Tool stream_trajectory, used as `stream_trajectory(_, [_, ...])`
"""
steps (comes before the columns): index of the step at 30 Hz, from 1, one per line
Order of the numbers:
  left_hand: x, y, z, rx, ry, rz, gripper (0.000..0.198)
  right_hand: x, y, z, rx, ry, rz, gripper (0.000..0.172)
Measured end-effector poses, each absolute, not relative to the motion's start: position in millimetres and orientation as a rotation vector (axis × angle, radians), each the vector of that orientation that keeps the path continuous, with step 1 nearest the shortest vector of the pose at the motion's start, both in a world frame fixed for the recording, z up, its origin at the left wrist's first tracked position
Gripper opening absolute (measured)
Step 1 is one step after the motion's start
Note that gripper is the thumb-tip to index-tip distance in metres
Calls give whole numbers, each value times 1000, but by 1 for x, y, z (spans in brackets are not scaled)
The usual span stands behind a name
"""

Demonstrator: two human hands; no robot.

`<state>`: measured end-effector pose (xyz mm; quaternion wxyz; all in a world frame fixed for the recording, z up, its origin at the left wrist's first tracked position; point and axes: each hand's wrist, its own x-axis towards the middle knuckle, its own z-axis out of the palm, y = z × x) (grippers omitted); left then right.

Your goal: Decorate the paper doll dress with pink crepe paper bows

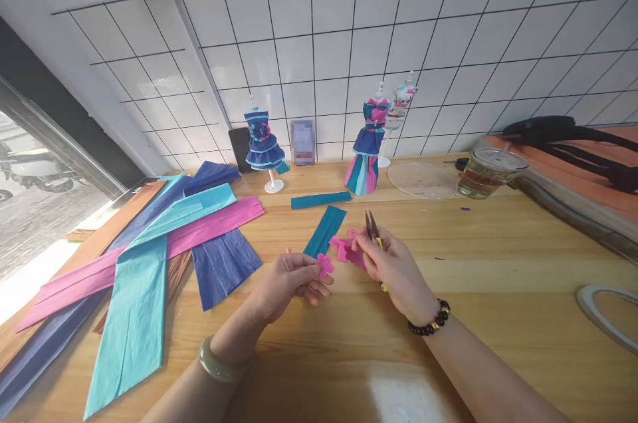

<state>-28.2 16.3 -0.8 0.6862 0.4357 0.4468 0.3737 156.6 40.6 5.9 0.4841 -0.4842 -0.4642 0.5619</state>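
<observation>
Left grip (285, 283) pinches a pink flower (325, 266); right grip (393, 271) clamps scissors (374, 231); the cup (500, 159) (lidded) holds yellowish liquid (475, 185).

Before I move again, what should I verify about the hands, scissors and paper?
1. Pink flower cut-out held: ok, in the left hand.
2. Yellow-handled scissors held: ok, in the right hand.
3. Blades clear of the left hand: ok, pointing toward the tiled wall.
4. Pink paper by the right hand firmly held: cannot tell.
5. Nearer teal strip clear of the left hand: cannot tell, outlines meet in view.
</observation>
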Motion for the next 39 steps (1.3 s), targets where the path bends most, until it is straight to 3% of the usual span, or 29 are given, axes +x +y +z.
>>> stream_trajectory(7, [-35,25,-9,908,1076,1075,25,185,69,-21,-1491,-1655,645,12])
stream_trajectory(16, [-39,31,-13,801,1200,1253,21,170,67,-21,-1647,-1977,424,14])
stream_trajectory(24, [-39,33,-18,798,1187,1251,22,164,73,-20,-1694,-1932,277,12])
stream_trajectory(39, [-41,36,-16,765,1186,1240,24,293,98,27,-2120,-1863,24,17])
